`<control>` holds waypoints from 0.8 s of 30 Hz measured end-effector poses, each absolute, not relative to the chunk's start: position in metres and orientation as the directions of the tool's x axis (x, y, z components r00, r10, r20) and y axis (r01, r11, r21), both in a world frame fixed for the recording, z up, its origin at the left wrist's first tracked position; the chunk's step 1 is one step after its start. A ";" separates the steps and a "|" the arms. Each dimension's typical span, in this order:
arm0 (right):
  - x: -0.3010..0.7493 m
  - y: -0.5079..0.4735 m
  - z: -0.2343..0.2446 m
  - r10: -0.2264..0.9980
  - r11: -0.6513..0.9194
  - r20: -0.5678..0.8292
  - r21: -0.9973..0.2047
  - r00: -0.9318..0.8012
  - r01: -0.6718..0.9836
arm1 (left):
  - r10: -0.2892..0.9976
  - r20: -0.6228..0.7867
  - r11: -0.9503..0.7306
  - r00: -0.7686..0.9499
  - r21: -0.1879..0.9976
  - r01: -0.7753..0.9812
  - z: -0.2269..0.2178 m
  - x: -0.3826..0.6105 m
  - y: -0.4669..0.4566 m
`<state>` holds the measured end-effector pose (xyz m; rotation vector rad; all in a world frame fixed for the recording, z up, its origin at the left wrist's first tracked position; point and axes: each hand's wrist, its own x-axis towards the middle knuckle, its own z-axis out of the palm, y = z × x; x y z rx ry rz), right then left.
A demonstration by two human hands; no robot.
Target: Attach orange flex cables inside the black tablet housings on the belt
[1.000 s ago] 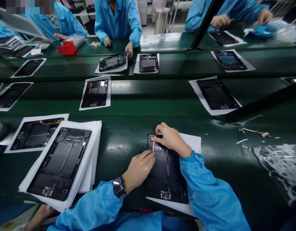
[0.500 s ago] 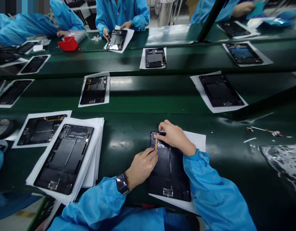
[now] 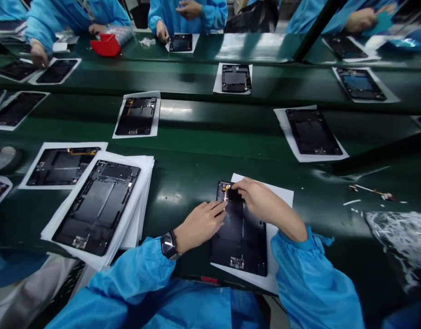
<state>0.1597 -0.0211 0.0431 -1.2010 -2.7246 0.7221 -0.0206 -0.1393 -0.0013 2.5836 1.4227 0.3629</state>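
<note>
And here the work is right down at the top corner of a black tablet back panel (image 3: 238, 242), laid on a white paper sheet (image 3: 281, 201) at 12 o'clock on the green tabletop (image 3: 183, 219). An amber flex strip (image 3: 225, 192) is seen at that corner, lying across the exposed circuitry. The left hand (image 3: 200, 226) is brought in from 8 o'clock, fingers stretched out and nearly together, with the fingertips (image 3: 223, 205) right at the foot of the strip. The right hand (image 3: 265, 208) is reached across from 4 o'clock, fingers extended and set down on the panel just beside the strip. Neither hand is seen clenched, yet whether anything is pinched between the fingers cannot be told from this view. Light contact looks right here: a thin strip like this is best handled with gentle, even pressure, and the panel is best kept square on its sheet. Nearby, a second tablet housing (image 3: 97, 205) is stacked on paper at 10 o'clock, while loose scraps (image 3: 368, 188) are scattered at 3 o'clock, beside a crumpled plastic bag (image 3: 398, 246).
</note>
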 end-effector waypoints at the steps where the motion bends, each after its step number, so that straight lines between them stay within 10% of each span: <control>1: 0.161 -0.026 0.046 0.718 0.574 -0.119 -0.456 -0.685 0.680 | 0.845 0.125 -0.534 0.520 0.244 0.810 -0.002 -0.020 -0.140; 8: 0.179 -0.067 0.057 0.813 0.410 -0.135 -0.559 -0.567 0.721 | 0.825 0.108 -0.565 0.555 0.164 0.809 -0.004 -0.017 -0.147; 13: 0.183 -0.095 0.045 0.800 0.459 -0.098 -0.535 -0.592 0.709 | 0.832 0.226 -0.550 0.506 0.451 0.703 -0.005 -0.035 -0.136; 24: 0.147 -0.106 0.032 0.649 0.724 -0.192 -0.140 -0.736 0.675 | 0.868 0.132 -0.478 0.478 0.482 0.735 -0.014 -0.064 -0.128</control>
